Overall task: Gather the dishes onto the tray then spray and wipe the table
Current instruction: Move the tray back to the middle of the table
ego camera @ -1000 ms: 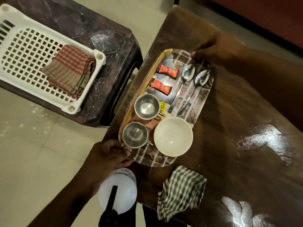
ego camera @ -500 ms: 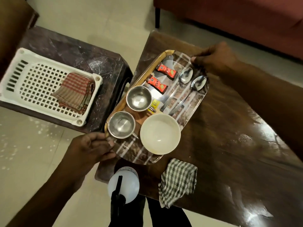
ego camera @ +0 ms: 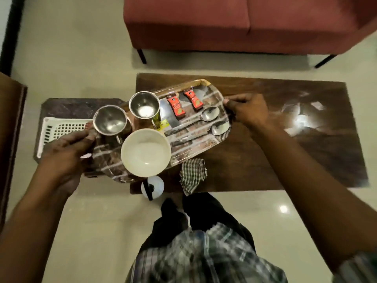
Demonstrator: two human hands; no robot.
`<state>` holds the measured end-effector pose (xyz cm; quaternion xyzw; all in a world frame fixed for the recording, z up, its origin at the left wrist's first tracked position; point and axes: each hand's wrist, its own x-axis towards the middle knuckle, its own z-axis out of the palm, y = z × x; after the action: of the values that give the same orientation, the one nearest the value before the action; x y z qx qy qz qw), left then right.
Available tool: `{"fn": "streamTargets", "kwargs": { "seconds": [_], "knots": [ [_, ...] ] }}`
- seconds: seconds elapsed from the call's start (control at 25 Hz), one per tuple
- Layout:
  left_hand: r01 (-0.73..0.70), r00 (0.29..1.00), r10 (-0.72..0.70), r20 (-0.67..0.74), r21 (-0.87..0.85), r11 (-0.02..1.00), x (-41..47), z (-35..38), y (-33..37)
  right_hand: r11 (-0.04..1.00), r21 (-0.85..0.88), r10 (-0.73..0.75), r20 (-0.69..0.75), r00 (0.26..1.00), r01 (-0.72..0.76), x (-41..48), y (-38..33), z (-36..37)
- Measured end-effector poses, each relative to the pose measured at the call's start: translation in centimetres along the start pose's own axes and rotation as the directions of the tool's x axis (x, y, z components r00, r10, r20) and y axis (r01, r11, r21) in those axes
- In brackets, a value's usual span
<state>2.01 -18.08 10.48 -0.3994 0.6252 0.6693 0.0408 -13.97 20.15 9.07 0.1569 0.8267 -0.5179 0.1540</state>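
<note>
A patterned tray (ego camera: 189, 149) is lifted above the dark wooden table (ego camera: 306, 144). My left hand (ego camera: 67, 154) grips its left end and my right hand (ego camera: 247, 110) grips its right end. On the tray stand two steel cups (ego camera: 110, 120) (ego camera: 144, 105) and a white bowl (ego camera: 145, 152). Two spoons (ego camera: 209, 114) (ego camera: 220, 127) and two red packets (ego camera: 176, 106) (ego camera: 192, 98) lie beside them. A checked cloth (ego camera: 192, 174) and a white spray bottle (ego camera: 152, 186) sit at the table's near edge.
A white slotted basket (ego camera: 61, 129) rests on a dark side table (ego camera: 77, 107) to the left, partly hidden by the tray and my left hand. A red sofa (ego camera: 244, 23) stands beyond the table. My legs are just below the table's near edge.
The tray has risen off the table and swung left over the side table. The view has pulled back and up, and both hands keep their hold on the tray's ends.
</note>
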Motion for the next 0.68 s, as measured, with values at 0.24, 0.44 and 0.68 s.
{"fn": "streamTargets", "kwargs": {
  "seconds": [0.24, 0.44, 0.68],
  "knots": [
    [-0.093, 0.986, 0.087, 0.14, 0.037, 0.995, -5.1, 2.9, 3.2, 0.979, 0.206, 0.015, -0.141, 0.99, 0.015, -9.0, 2.9, -7.8],
    [-0.094, 0.971, 0.079, 0.225, 0.055, 0.994, -7.8, 7.5, 3.0, 0.952, 0.307, 0.08, -0.232, 0.969, -0.005, -13.1, 5.4, -13.0],
    [-0.076, 0.975, 0.049, 0.215, 0.118, 0.99, -9.8, 14.5, 1.7, 0.924, 0.382, 0.133, -0.235, 0.963, -0.034, -13.1, 9.4, -19.4]
  ]
}}
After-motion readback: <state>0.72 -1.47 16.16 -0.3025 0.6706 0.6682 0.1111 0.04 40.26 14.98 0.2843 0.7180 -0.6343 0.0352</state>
